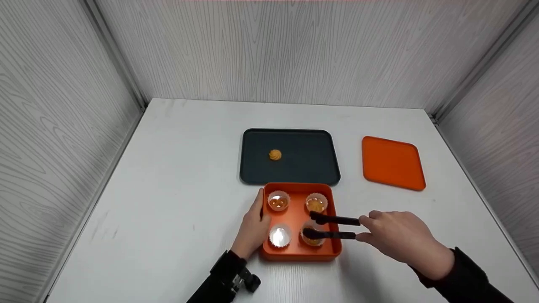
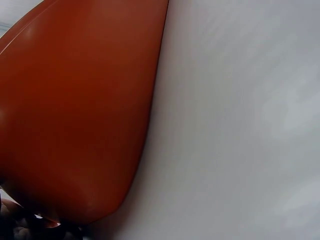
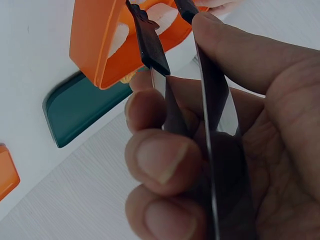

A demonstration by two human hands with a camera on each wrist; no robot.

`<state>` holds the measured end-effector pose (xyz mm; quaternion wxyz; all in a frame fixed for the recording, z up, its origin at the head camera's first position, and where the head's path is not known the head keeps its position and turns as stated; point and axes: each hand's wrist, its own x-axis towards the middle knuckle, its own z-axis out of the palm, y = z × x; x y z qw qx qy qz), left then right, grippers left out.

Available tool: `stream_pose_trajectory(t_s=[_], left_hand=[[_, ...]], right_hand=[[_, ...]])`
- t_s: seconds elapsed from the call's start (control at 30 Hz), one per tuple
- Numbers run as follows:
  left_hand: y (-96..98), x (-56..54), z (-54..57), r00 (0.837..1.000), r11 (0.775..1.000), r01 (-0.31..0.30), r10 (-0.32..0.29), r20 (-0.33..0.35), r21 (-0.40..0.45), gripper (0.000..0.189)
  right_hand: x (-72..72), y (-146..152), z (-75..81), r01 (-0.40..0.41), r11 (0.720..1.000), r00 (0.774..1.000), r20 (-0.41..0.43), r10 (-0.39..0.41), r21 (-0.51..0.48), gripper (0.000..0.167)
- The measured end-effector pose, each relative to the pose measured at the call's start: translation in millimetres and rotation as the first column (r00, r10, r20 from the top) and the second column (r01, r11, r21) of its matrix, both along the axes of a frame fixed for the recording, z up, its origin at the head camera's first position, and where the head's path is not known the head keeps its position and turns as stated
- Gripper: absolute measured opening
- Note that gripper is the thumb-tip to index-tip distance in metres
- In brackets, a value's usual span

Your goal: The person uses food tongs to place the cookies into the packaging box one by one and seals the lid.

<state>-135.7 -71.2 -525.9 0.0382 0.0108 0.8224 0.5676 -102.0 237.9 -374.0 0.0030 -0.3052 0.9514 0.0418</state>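
Note:
My left hand (image 1: 252,229) grips the left wall of an orange box (image 1: 301,255), thumb near the rim; the box wall fills much of the left wrist view. In my right hand (image 1: 400,233) is a pair of black-tipped tongs (image 1: 342,220), its arms spread apart. The tong tips hang over the box's right side, the nearer one overlapping the front right paper cup (image 1: 306,242). Yellowish pieces show in that cup, the back right cup (image 1: 323,198) and the back left cup (image 1: 278,194). The front left cup (image 1: 280,235) shows a bright, shiny inside.
Just behind the box lies a dark green tray (image 1: 307,151) bearing one swirled yellow cookie (image 1: 275,155). A flat orange lid or tray (image 1: 393,163) lies to the right. Grey wood-grain panels (image 1: 261,50) wall the white table (image 1: 181,198) at the back and sides.

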Motion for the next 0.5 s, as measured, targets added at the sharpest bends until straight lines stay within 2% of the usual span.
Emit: stream_pose_trajectory(t_s=[0.27, 0.5], left_hand=[[0.4, -0.2, -0.5, 1.0, 1.0, 0.003, -0.003, 0.006, -0.007, 0.067], [-0.1, -0.5, -1.6, 1.0, 1.0, 0.002, -0.002, -0.019, -0.002, 0.067]], right_hand=[[-2.8, 4.1, 6.3, -0.005, 0.999, 0.998, -0.058, 0.002, -0.049, 0.024], [-13.4, 7.8, 12.0, 0.019, 0.997, 0.996, -0.088, -0.026, -0.08, 0.024]])
